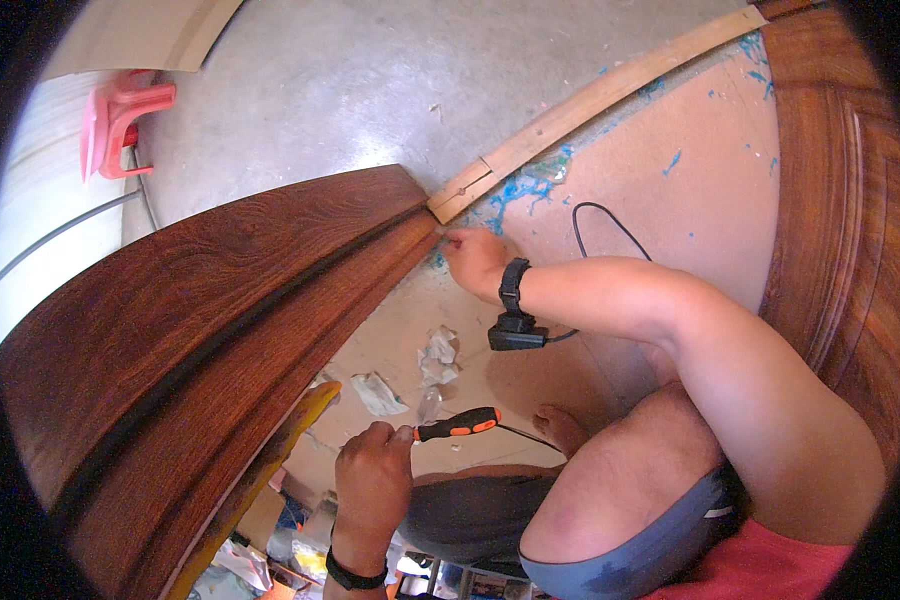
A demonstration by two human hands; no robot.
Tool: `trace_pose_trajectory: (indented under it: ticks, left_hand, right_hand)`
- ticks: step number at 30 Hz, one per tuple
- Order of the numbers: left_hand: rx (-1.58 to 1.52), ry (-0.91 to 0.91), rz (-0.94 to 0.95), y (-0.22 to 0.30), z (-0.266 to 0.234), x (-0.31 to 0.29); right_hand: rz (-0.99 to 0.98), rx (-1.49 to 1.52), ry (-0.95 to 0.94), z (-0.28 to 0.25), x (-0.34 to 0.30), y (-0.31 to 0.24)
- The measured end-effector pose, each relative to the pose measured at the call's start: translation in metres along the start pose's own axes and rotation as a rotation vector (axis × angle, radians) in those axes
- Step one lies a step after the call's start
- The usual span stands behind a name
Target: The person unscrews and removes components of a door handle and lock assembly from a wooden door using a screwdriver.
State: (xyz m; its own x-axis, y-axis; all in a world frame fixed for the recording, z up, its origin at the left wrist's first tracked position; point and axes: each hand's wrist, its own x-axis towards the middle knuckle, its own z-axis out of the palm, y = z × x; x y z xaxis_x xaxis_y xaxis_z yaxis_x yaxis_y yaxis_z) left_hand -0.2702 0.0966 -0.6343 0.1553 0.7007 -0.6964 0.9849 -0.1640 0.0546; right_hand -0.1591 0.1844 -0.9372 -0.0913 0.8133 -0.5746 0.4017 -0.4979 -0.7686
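Observation:
My left hand (375,468), low in the view with a black band at the wrist, is closed on a screwdriver. The screwdriver's black and orange handle (458,424) points right out of the fist; its blade is hidden by the fingers. My right hand (473,258) reaches in from the right, fingertips pinched together at the end of a dark brown wooden moulded frame (270,270). Whatever is between those fingertips is too small to make out. Just above them, a pale wooden strip (570,112) meets the frame's corner.
Right of me stands a brown wooden panel (840,200). Paper scraps (378,394) and blue flakes (525,190) litter the floor. A black cable (610,212) runs from the wrist device (517,332). A pink plastic stool (120,120) is at the far left. Clutter (290,550) lies below.

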Motion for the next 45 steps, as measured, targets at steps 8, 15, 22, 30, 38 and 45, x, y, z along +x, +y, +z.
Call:
trace_pose_trajectory:
  ticks: [8,15,22,30,38,45]
  left_hand:
    - [-0.009,0.007,0.0,-0.003,0.0,0.0]
    - [-0.052,0.066,0.007,-0.005,0.002,-0.005]
    - [-0.023,0.034,0.03,-0.009,0.007,-0.009]
    - [0.002,0.032,0.034,-0.009,0.008,-0.01]
    - [-0.021,0.063,0.038,-0.008,0.01,-0.011]
    - [-0.039,0.049,0.033,-0.009,0.006,-0.013]
  right_hand:
    - [0.008,0.054,0.046,-0.001,0.003,-0.004]
    - [0.007,0.007,0.076,-0.004,-0.001,-0.01]
    - [0.015,-0.01,0.085,0.0,-0.003,-0.01]
    - [-0.059,-0.022,0.099,0.007,0.001,0.0]
    - [-0.052,-0.038,0.087,0.007,-0.002,-0.003]
    - [-0.016,-0.035,0.075,0.003,-0.006,-0.009]
